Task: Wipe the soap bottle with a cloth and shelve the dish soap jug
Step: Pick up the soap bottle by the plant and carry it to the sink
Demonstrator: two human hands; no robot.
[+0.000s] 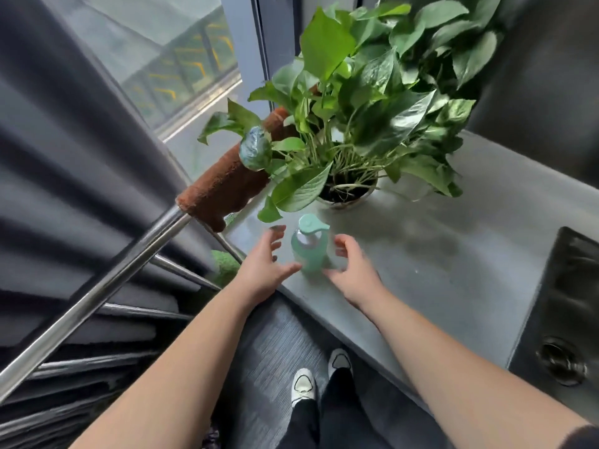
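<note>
A pale green soap bottle (310,246) with a pump head stands upright on the grey counter (437,241), near its left end. My left hand (265,265) is just left of the bottle, fingers spread, its thumb near the bottle's base. My right hand (353,268) is just right of it, fingers curled and apart. Neither hand clearly grips the bottle. A brown cloth (227,186) hangs over a metal rail to the upper left. No dish soap jug is in view.
A leafy potted plant (363,102) stands right behind the bottle. A black sink (564,312) with a drain sits at the counter's right. Metal rails (97,293) and a dark curtain fill the left. My feet stand on grey floor below.
</note>
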